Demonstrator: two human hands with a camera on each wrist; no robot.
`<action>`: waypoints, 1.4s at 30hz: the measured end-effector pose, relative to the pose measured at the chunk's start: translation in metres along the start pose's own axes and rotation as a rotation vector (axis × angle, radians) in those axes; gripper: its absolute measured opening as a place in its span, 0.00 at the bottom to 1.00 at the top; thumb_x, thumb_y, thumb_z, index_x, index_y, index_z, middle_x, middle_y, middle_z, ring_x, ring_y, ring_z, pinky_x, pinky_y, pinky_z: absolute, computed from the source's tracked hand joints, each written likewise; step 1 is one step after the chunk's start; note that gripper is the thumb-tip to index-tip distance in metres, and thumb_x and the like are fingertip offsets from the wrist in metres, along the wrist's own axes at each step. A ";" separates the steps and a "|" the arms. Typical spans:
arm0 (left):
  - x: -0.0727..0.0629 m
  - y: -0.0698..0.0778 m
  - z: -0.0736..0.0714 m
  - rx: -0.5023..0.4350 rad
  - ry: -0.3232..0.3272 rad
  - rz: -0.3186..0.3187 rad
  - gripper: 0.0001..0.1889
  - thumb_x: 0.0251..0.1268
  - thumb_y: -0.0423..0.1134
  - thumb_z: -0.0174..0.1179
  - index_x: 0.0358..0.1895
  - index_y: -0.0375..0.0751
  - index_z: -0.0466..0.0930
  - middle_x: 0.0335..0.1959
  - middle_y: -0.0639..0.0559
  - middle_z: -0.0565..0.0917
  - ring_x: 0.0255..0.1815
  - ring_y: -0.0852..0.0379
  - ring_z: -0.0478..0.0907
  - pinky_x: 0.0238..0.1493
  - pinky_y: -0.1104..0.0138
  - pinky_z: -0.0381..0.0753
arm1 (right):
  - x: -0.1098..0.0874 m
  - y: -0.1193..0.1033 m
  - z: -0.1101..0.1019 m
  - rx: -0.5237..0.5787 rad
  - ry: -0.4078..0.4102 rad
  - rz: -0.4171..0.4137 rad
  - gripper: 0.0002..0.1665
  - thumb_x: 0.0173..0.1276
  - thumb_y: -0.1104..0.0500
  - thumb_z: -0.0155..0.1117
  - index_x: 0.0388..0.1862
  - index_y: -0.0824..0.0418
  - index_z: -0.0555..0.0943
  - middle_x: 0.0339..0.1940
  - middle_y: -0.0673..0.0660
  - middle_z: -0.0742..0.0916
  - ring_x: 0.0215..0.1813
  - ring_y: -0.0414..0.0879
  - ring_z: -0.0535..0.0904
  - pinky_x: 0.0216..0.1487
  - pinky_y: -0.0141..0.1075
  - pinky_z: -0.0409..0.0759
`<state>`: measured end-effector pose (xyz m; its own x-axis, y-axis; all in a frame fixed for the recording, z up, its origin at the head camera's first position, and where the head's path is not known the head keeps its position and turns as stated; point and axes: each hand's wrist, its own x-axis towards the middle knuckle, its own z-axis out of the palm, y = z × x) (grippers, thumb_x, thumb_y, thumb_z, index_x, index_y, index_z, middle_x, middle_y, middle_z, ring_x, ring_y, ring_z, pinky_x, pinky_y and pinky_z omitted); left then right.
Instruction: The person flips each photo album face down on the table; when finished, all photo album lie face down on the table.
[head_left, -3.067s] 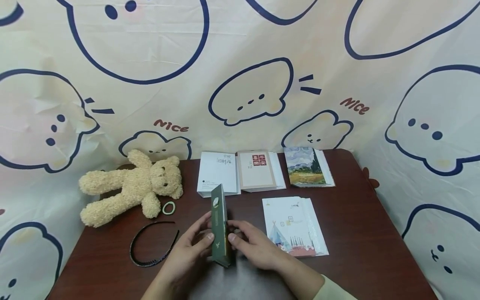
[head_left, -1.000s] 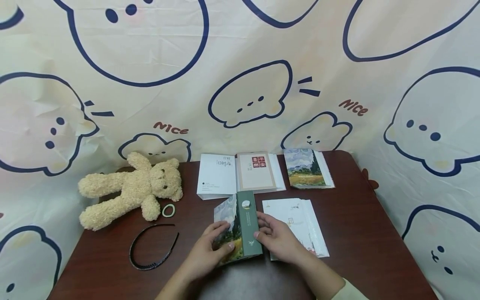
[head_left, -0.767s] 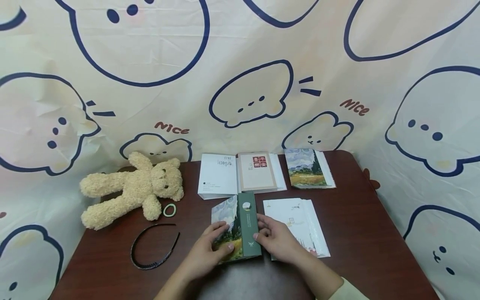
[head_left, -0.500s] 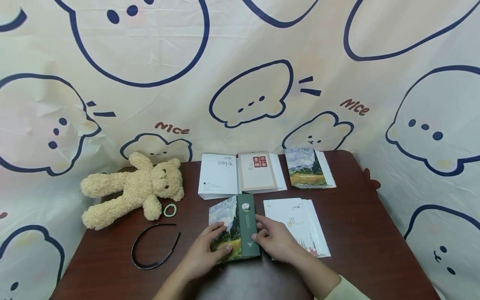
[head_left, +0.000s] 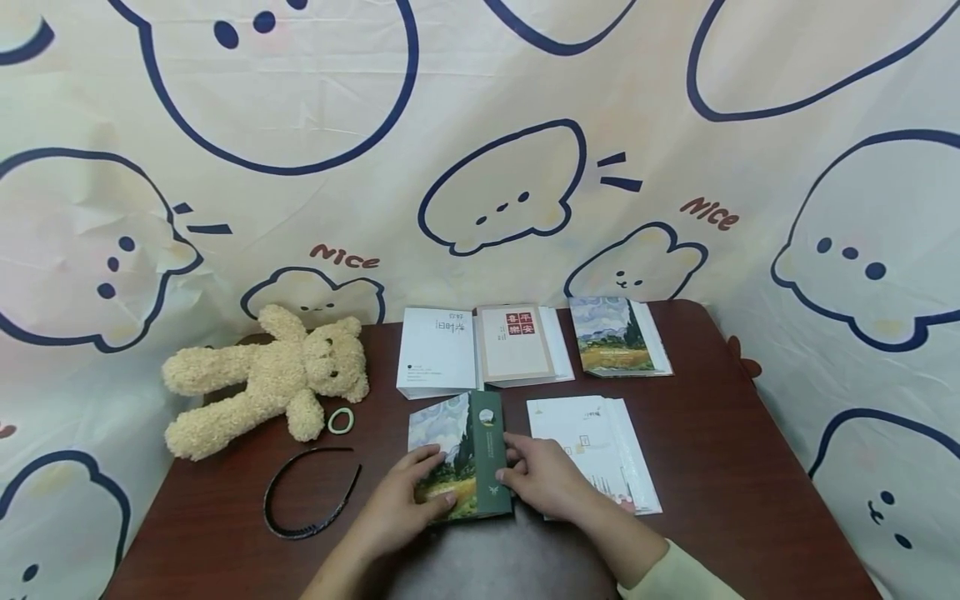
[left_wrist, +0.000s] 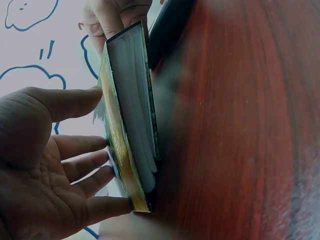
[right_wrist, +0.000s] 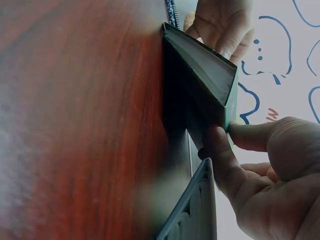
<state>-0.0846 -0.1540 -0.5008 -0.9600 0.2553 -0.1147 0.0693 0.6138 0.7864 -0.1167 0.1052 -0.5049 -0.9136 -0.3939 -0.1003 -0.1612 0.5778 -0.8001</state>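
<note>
A thick book has a landscape painting on its cover and a green spine at its right side. It leans with the spine side raised off the table, the pages showing between its boards in both wrist views. The fingertips of my left hand rest on the painted cover, the fingers fairly straight in the left wrist view. My right hand pinches the spine edge, thumb on the spine and fingers underneath. Close to the right hand lies a white book with a tent picture.
Behind the held book lie a white book and a beige-covered book; another painted-cover book lies right of them. At left are a teddy bear, a light green ring and a black headband on the brown table.
The book stood nearly upright between both hands; it has turned over so its painted cover faces up. Since half a second ago, book and hands have shifted slightly left, the spine sinking lower.
</note>
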 end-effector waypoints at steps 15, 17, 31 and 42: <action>0.000 -0.001 -0.005 0.061 -0.030 -0.019 0.34 0.66 0.49 0.72 0.71 0.36 0.76 0.77 0.47 0.70 0.77 0.37 0.64 0.70 0.38 0.68 | 0.008 -0.009 0.002 -0.269 -0.009 -0.022 0.29 0.70 0.54 0.73 0.65 0.67 0.82 0.37 0.49 0.89 0.40 0.43 0.86 0.44 0.43 0.85; -0.001 0.000 -0.005 0.068 -0.033 -0.023 0.34 0.66 0.49 0.72 0.70 0.36 0.77 0.77 0.48 0.70 0.77 0.37 0.64 0.70 0.38 0.68 | 0.008 -0.009 0.002 -0.296 -0.013 -0.016 0.27 0.71 0.53 0.72 0.63 0.67 0.82 0.37 0.49 0.89 0.42 0.45 0.87 0.44 0.44 0.85; -0.002 0.003 -0.007 0.084 -0.059 -0.035 0.33 0.66 0.50 0.72 0.69 0.35 0.78 0.77 0.48 0.70 0.76 0.37 0.65 0.70 0.39 0.68 | 0.007 -0.011 0.003 -0.370 0.002 -0.012 0.25 0.70 0.52 0.72 0.61 0.64 0.85 0.41 0.53 0.91 0.49 0.52 0.88 0.49 0.48 0.86; -0.001 0.012 -0.007 0.127 -0.065 -0.017 0.33 0.66 0.48 0.72 0.70 0.36 0.77 0.75 0.42 0.73 0.74 0.36 0.68 0.69 0.39 0.70 | 0.004 -0.001 -0.002 -0.224 -0.042 -0.057 0.29 0.71 0.52 0.73 0.65 0.65 0.82 0.43 0.49 0.91 0.45 0.39 0.87 0.47 0.40 0.86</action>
<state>-0.0851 -0.1519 -0.4874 -0.9421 0.2894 -0.1693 0.0912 0.7072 0.7011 -0.1211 0.1048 -0.5035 -0.8849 -0.4575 -0.0873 -0.2954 0.6962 -0.6542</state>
